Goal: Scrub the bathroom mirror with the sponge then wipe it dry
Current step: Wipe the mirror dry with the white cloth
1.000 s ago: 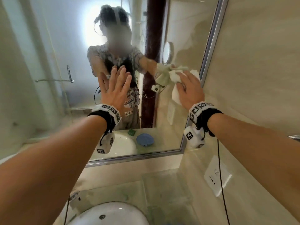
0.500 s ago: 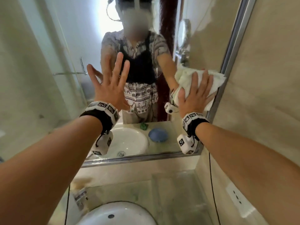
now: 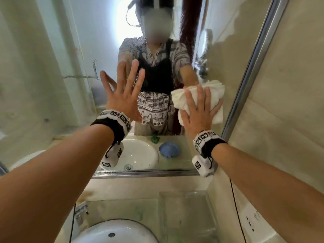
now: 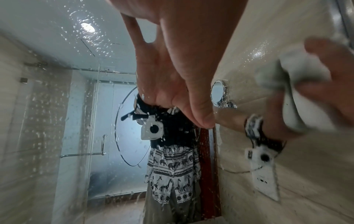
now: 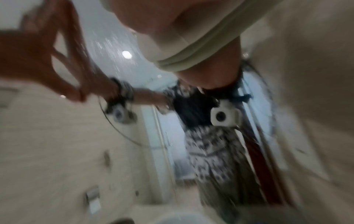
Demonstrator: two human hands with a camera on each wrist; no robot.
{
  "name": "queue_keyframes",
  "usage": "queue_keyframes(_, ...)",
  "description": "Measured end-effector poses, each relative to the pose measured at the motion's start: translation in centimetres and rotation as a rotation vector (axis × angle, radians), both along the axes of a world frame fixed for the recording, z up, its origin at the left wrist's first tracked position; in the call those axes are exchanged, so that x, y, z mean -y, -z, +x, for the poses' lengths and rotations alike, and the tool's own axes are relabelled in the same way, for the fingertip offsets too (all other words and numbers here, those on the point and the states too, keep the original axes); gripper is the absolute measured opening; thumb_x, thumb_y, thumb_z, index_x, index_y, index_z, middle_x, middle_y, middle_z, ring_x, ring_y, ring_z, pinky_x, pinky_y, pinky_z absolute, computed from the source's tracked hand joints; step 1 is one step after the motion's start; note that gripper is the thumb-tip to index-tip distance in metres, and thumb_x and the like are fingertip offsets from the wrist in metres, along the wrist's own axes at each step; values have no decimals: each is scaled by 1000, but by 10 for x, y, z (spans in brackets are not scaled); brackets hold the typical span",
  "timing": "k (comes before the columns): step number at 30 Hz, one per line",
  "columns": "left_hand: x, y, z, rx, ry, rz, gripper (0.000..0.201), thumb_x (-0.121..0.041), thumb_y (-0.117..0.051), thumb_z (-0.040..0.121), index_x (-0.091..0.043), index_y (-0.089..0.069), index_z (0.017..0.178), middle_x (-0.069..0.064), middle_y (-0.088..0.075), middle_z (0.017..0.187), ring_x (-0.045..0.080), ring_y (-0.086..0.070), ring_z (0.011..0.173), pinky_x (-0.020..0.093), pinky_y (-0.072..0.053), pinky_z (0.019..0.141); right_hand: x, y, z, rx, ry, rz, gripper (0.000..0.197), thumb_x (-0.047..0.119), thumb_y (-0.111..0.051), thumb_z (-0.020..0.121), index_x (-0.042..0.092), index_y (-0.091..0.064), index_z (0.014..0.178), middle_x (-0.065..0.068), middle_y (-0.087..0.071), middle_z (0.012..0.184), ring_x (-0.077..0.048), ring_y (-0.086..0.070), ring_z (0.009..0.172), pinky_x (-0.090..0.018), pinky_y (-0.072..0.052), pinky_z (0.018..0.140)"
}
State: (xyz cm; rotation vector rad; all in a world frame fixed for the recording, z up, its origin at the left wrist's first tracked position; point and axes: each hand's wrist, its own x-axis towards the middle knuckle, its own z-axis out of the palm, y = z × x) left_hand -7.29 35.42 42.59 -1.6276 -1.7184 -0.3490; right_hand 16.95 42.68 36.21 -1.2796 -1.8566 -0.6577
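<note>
The bathroom mirror point(image 3: 57, 50) fills the wall ahead, edged by a metal frame point(image 3: 249, 79), with water droplets on its glass point(image 4: 47, 121). My right hand point(image 3: 198, 113) lies flat with straight fingers, pressing a white cloth point(image 3: 216, 90) against the mirror's right side near the frame. The left wrist view shows that cloth point(image 4: 304, 72) blurred under the fingers; the right wrist view shows it point(image 5: 191, 45) close up. My left hand point(image 3: 122, 95) is open with spread fingers at the glass, holding nothing. A blue round sponge point(image 3: 169, 149) shows only as a reflection beside the basin.
Below the mirror sit a white basin point(image 3: 114, 232) and a glass shelf point(image 3: 184, 213) on the counter. A tiled wall point(image 3: 280, 120) with a socket point(image 3: 252, 221) closes in on the right. The reflection holds a shower door, a small round mirror and a green item by the basin.
My right hand went from pinching the bunched cloth at the frame to pressing it flat, and has slid slightly left and down. The left hand stays spread at the glass.
</note>
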Motion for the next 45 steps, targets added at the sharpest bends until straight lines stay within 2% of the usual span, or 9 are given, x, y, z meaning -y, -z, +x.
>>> queue_keyframes(4,0,1,0,16,14,-3,160,-77,-80,40,-18,12,157,8,19,163,39,10,150,78,-13,105,6,-82,-44,-232,57,104,63,52,-40,94,37,-21,152,-1,-14,162,-26,-8,150,-72,-6,108)
queue_keyframes(7,1,0,1,22,5,-6,159,-76,-80,41,-18,11,157,8,17,164,39,9,150,78,-11,106,10,-91,-63,-253,81,125,64,54,-37,93,37,-22,152,-1,-16,162,-26,-11,150,-72,-8,107)
queue_keyframes(12,4,-1,3,48,13,-42,150,-77,-75,48,-18,11,157,10,15,164,40,11,150,78,-6,107,5,-37,-49,228,-90,167,64,54,-36,93,37,-20,153,-1,-14,163,-25,-9,150,-76,-6,105)
queue_keyframes(17,5,-1,5,36,-4,-50,149,-84,-63,47,-18,13,157,10,17,164,40,12,149,78,-7,106,3,23,-36,430,-134,132,70,55,-43,91,40,-14,153,3,-4,164,-22,4,149,-76,5,105)
queue_keyframes(22,2,5,-3,-20,-8,-25,156,-80,-76,44,-18,11,157,10,15,164,40,6,150,79,-11,105,-4,71,-14,875,-231,131,67,46,-51,94,39,-18,152,5,3,162,-21,4,150,-72,14,106)
queue_keyframes(26,9,15,-7,-37,79,30,119,-44,-76,74,-17,4,158,9,8,165,38,2,151,74,-10,110,6,49,-13,940,-261,136,73,37,-57,92,37,-16,153,8,4,163,-17,4,151,-69,8,111)
queue_keyframes(30,33,27,-40,-84,79,13,117,-30,-79,75,-17,2,159,8,15,164,32,7,151,63,-14,117,18,-10,-39,715,-148,105,74,34,-56,92,31,-16,154,1,-6,164,-24,-8,150,-73,-2,110)
queue_keyframes(39,64,23,-141,155,-147,-80,149,-65,-84,55,-23,19,155,10,27,161,39,13,149,74,-14,110,38,-108,-147,-334,83,130,61,44,-39,94,33,-25,152,-5,-17,162,-30,-12,149,-73,-6,108)
queue_keyframes(45,44,36,-153,207,-138,-75,163,-75,-83,41,-22,20,155,12,32,158,43,18,147,80,-15,104,30,-46,-149,231,-95,156,62,50,-38,93,36,-23,151,-1,-10,163,-27,-5,150,-77,-2,105)
